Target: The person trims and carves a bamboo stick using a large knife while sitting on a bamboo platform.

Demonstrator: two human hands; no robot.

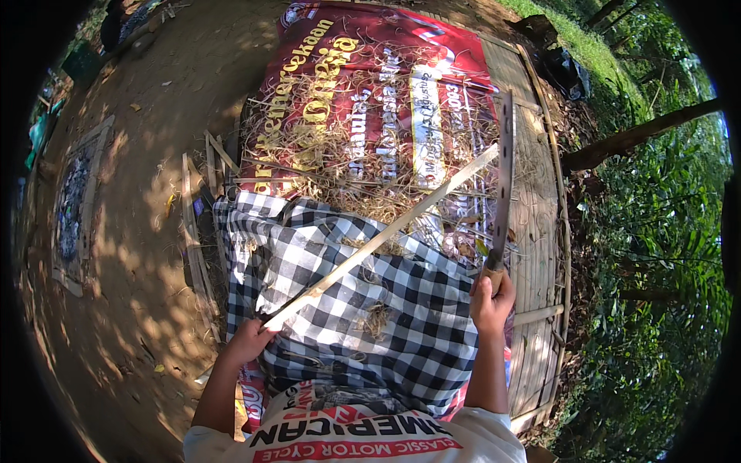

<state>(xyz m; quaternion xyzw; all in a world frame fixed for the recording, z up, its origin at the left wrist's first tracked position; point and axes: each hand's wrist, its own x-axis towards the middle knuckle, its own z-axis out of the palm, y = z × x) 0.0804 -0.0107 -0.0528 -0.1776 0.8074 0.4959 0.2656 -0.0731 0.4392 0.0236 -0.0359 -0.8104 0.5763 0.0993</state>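
the left grip (248, 341) is wrapped around the near end of a pale wooden strip (382, 240), which slants away to its upper right; the right grip (494, 301) clasps the handle of a long knife (505, 177), whose blade rises beyond it, near the strip's far end. the strip looks light, stiff and perhaps splintery, best held at the end inside the left grip; the knife seems heavier, safest taken by its handle
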